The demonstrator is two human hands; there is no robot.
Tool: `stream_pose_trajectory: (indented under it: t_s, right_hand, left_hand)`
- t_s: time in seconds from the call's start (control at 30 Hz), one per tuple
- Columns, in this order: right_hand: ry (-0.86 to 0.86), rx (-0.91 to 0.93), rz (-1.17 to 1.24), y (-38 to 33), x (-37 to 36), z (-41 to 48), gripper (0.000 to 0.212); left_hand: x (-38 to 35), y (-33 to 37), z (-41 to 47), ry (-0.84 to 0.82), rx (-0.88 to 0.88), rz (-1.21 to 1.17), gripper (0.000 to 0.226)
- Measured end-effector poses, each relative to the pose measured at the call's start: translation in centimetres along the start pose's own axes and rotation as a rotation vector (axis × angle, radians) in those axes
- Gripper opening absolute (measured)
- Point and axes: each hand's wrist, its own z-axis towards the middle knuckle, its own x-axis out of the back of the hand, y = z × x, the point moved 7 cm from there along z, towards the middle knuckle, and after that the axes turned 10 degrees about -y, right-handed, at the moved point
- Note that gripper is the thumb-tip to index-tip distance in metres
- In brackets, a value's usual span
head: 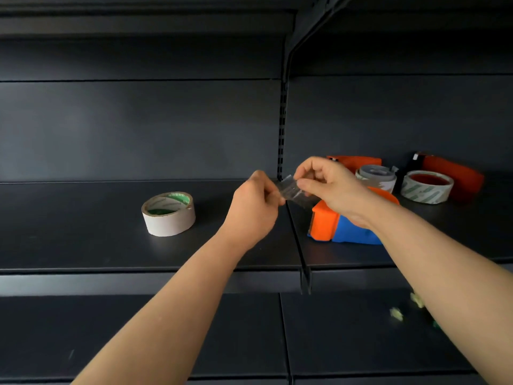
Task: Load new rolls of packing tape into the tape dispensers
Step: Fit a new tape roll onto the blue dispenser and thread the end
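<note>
Above the shelf (83,245) | left hand (254,202) and right hand (329,186) fingers pinch a clear tape strip (291,188) | orange-blue dispenser (333,226) beneath right wrist | spare roll (168,213) left

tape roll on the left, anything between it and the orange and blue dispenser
Nothing lies on the shelf between tape roll and dispenser; above it, left hand and right hand pinch a clear strip.

Left hand (255,202), right hand (331,187) and both slender forearms (172,295) are bare.
</note>
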Motion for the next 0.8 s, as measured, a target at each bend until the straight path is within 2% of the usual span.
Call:
stream_pose_trajectory:
  t_s: [0.13,0.23,0.3,0.37,0.43,0.5,0.57,0.67,0.73,0.8]
  right_hand:
    - [0.029,0.008,0.008,0.0,0.2,0.0,0.021]
    - [0.045,0.006,0.025,0.3,0.4,0.1,0.021]
    - [0.060,-0.003,0.036,0.6,0.7,0.1,0.022]
    - [0.050,-0.011,0.037,0.5,0.7,0.1,0.021]
    - [0.036,-0.009,0.032,0.2,0.4,0.0,0.020]
    - [0.039,0.000,0.032,0.1,0.3,0.0,0.020]
    - [0.038,0.001,0.027,0.1,0.4,0.0,0.019]
    - [0.046,-0.017,0.015,0.1,0.4,0.0,0.016]
    - [0.113,-0.036,0.002,0.4,0.8,-0.1,0.019]
    - [0.245,0.002,-0.072,-0.1,1.9,-0.9,0.029]
  left_hand:
    - [0.4,2.3,0.0,-0.041,-0.159,0.264,0.006]
    - [1.3,1.9,0.1,-0.010,-0.144,0.300,0.014]
    - [2.9,0.2,0.3,0.065,-0.026,0.207,0.024]
    - [3.6,-1.6,0.5,0.072,0.087,0.024,0.038]
    - [2.1,-2.1,0.4,-0.069,0.152,-0.291,0.058]
    - [-0.5,-1.5,0.1,-0.241,0.203,-0.475,0.066]
    - [-2.6,-1.4,-0.1,-0.284,0.244,-0.613,0.055]
    - [-3.6,-1.9,0.0,-0.105,0.280,-0.802,0.008]
    - [-3.9,-2.4,0.0,-0.008,0.299,-0.847,0.013]
    - [-4.4,-2.7,0.0,0.014,0.306,-0.876,0.014]
